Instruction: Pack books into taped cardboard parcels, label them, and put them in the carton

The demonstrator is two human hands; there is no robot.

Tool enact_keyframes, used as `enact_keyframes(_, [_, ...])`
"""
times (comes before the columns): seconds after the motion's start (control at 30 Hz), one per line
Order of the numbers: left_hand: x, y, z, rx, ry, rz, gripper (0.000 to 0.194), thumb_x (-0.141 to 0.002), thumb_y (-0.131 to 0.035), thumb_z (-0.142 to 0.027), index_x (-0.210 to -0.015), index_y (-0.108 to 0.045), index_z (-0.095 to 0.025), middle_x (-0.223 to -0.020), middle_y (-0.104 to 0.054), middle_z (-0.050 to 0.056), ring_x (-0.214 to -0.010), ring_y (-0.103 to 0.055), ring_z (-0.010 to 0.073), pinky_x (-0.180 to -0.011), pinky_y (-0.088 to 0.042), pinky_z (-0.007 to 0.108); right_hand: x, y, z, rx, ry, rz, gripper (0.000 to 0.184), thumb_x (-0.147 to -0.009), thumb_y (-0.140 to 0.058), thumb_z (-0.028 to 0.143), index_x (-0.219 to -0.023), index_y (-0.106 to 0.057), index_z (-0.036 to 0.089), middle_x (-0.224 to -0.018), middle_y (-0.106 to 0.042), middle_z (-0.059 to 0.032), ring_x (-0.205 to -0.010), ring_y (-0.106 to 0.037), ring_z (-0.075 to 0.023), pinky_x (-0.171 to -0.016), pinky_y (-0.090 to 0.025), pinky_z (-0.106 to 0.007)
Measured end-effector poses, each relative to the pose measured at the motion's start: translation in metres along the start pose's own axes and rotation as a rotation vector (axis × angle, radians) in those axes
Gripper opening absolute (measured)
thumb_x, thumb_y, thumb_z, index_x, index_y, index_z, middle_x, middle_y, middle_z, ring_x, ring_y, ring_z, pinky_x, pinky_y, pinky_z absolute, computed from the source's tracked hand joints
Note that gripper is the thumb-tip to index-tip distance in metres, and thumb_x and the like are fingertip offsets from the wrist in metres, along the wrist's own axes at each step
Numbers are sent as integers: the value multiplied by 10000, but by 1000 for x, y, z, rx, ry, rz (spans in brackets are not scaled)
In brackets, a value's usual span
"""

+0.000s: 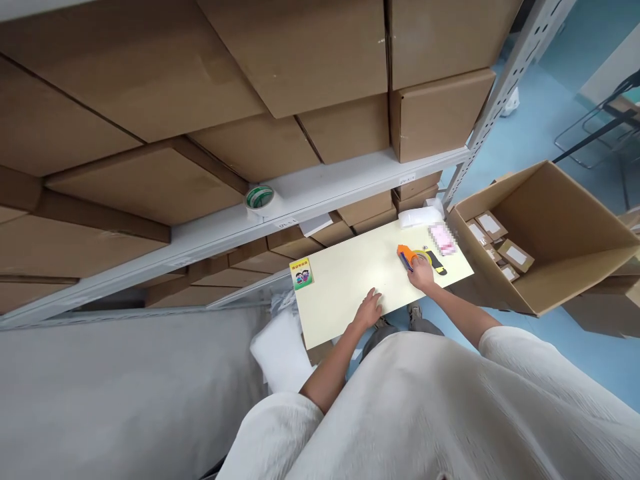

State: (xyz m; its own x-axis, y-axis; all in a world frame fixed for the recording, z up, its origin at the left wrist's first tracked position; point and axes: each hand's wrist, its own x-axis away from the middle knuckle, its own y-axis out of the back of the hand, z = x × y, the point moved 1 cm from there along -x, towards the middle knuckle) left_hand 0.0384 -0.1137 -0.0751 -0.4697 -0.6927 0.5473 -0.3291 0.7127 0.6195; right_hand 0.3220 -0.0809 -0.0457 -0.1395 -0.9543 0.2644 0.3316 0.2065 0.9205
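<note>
The orange tape dispenser (406, 254) is in your right hand (421, 273), right of the frame's centre, over the right half of the pale yellow worktop (333, 293). Your right fingers are closed around it, with a yellowish ring showing beside them. Just right of that hand a black and yellow item (439, 267) lies on the worktop; its exact kind is hard to tell.

Your left hand (370, 308) is at the near edge of the worktop, just below the frame's centre. Its fingers are a little spread and pinch nothing; whether the fingertips press on the surface, you cannot tell from this view.

The small booklet (302, 273), yellow and green with cartoon figures, lies at the worktop's upper left corner, well apart from both your hands. Near the upper right corner are a pink and white item (443, 239), blurred out, and a white packet (421, 217).

To the right of the worktop, an open cardboard box (575, 220) holds several small brown boxes (517, 255) with white labels. Across the upper left and top of the frame, large cartons (330, 47) fill the grey shelf (320, 183), and a tape roll (259, 197) with a green core sits on its front edge. White wrapping (283, 350) lies below the worktop's left end.
</note>
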Motion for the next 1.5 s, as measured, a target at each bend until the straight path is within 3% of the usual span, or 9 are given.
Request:
enact_keyframes(0.2, [7,-3,-4,7,49,3,580,-1001,-557,-259,-1578,-551,-206,-1820,-321,119,-1695,-292,285,-1377,-289,466,-4,-21,-15,-64,-35,4,439,-965,-580,261,-1376,-653,122,-1225,-693,-228,-1156,-597,-373,-960,-479,-462])
enact_keyframes(0.5, [5,0,-18,11,52,-21,575,-1021,-533,-273,-1589,-540,-185,-1831,-285,136,-1697,-288,294,-1366,-303,459,-6,-27,-13,-80,-84,72,495,-991,-573,260,-1470,-617,143,-1298,-670,-224,-1205,-601,-367,-936,-482,-443])
enact_keyframes(0.7, [1,6,-21,1,51,-61,549,-1037,-527,-270,-1579,-538,-189,-1824,-301,138,-1694,-294,275,-1361,-304,446,-4,-13,-19,-56,-10,11,341,-1032,-638,395,-1287,-677,172,-1237,-704,-189,-1157,-619,-341,-887,-467,-393])
enact_keyframes(0.9, [-1,19,-25,52,62,-191,538,-1025,-533,-248,-1559,-557,-181,-1814,-312,165,-1672,-345,306,-1354,-323,485,-19,19,-14,13,102,-71,314,-1120,-484,369,-1195,-693,146,-1146,-724,-179,-1049,-650,-302,-853,-414,-362])
enact_keyframes(1.03, [3,20,-27,116,97,-304,554,-1018,-542,-248,-1568,-549,-183,-1807,-331,161,-1676,-338,301,-1358,-319,485,-35,33,0,26,222,-76,292,-1112,-452,305,-1178,-695,156,-1149,-731,-166,-1047,-643,-299,-849,-402,-359])
enact_keyframes(1.17, [19,8,-25,185,161,-399,549,-1028,-524,-248,-1570,-547,-163,-1806,-329,167,-1682,-324,281,-1371,-295,443,-40,31,21,-7,411,-47,277,-1095,-444,264,-1167,-696,173,-1176,-738,-153,-1098,-627,-303,-889,-400,-362])
enact_keyframes(1.5, [95,-26,14,331,386,-571,579,-1009,-531,-233,-1582,-529,-152,-1793,-361,163,-1693,-294,284,-1368,-307,452,-18,6,111,60,728,119,279,-1080,-447,217,-1088,-723,183,-1115,-745,-130,-1040,-633,-279,-850,-379,-352])
